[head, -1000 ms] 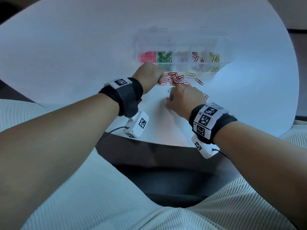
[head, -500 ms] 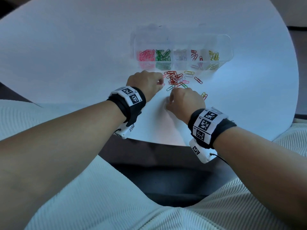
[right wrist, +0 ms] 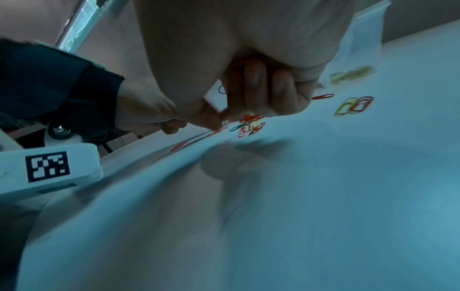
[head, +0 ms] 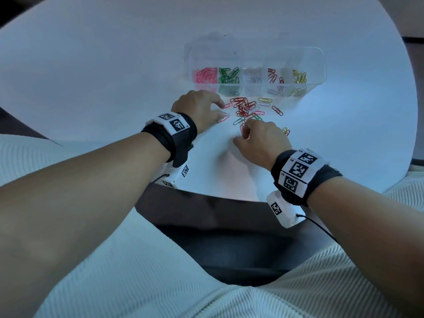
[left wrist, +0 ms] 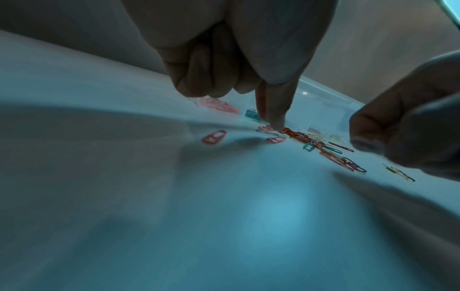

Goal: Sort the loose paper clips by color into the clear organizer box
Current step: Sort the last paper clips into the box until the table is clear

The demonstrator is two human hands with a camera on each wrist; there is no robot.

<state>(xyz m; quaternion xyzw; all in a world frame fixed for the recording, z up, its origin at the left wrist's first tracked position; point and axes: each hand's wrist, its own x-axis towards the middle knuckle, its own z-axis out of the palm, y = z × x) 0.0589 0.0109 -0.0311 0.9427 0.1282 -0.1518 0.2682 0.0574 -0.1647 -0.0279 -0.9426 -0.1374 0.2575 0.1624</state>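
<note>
Beyond both hands the long clear plastic organizer box [head: 305, 51] lies with its long axis left to right, already holding pink, green, red and yellow clips in separate compartments. Between the hands sits the loose heap of coloured wire paper clips [head: 246, 108], mostly red, pointing every way. The sorting looks mid-way. The left hand [head: 200, 108] presses one straight finger at the heap's edge, other fingers curled. The right hand [head: 260, 140] is curled; whether it pinches a clip I cannot tell. Next, probably, single out one clip.

Clear glossy plastic organizer box [head: 319, 65], smooth matt white table [head: 114, 65], coloured coated-wire paper clips [head: 244, 107].
</note>
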